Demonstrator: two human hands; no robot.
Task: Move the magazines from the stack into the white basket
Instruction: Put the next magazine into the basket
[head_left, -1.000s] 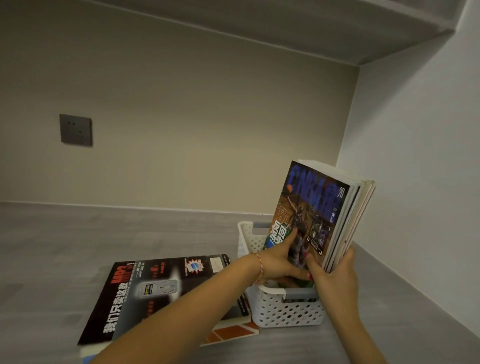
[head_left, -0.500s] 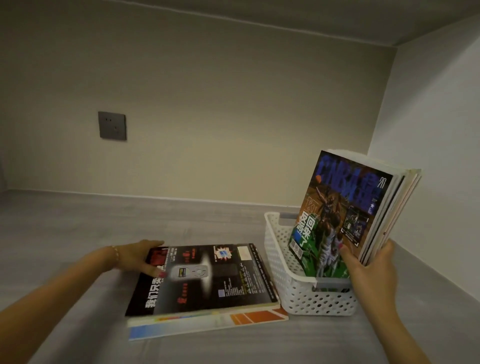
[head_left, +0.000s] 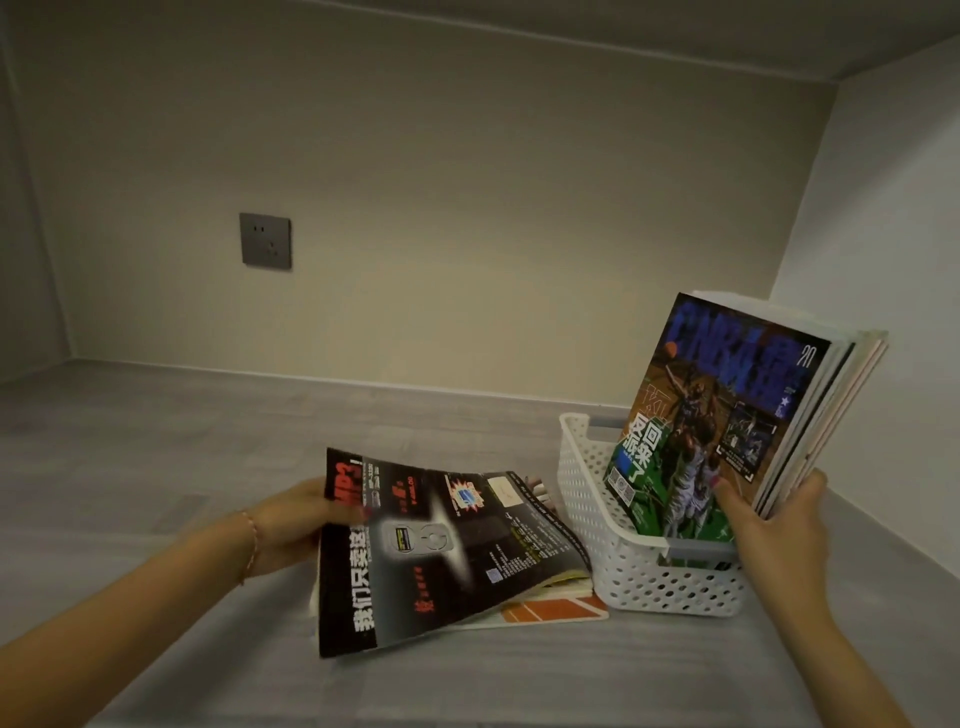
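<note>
A white perforated basket (head_left: 613, 561) stands on the grey surface at right. Several magazines (head_left: 727, 415) stand upright in it, leaning right, a basketball cover in front. My right hand (head_left: 774, 525) grips their lower right edge, thumb on the front cover. Left of the basket lies the stack; its top black magazine (head_left: 441, 551) is lifted at its left edge and curls upward. My left hand (head_left: 296, 525) grips that left edge. Under it an orange-and-white magazine (head_left: 561, 610) lies flat.
A grey wall socket (head_left: 265, 240) sits on the back wall. A white side wall (head_left: 883, 260) rises close behind the basket at right. The grey surface (head_left: 156, 441) stretches to the left and towards the back wall.
My left hand left the standing magazines, reached the stack and now lifts the black magazine's left edge. My right hand still holds the magazines in the basket.
</note>
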